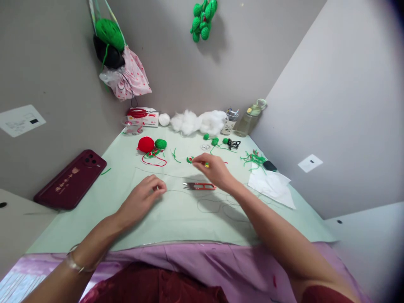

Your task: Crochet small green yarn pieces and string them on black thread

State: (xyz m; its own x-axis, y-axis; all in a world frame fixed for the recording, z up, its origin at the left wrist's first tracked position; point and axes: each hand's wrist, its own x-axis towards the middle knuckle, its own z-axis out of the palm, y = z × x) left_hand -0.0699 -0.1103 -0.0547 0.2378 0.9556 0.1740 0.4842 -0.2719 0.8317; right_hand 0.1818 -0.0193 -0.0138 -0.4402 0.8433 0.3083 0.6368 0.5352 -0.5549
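My left hand (143, 198) rests low over the table with its fingers curled together. A thin dark thread (178, 191) runs from its fingertips to the right. My right hand (213, 168) is raised a little over the table in a pinch; what its fingertips hold is too small to make out. Just left of those fingertips lies a small green and red crochet piece (190, 160). A bit of yellow (207, 165) shows by the right fingers. Between the hands lie red-handled thread snips (200, 186), blades pointing left. Loose loops of thread spread under my right forearm.
A red yarn ball (146, 144) and green yarn ball (160, 144) lie back left. White stuffing (198, 122), a pen cup (229, 122) and a bottle (249, 120) line the wall. At right are green yarn scraps (254, 159) and a tissue (271, 185); a phone (71, 179) leans left.
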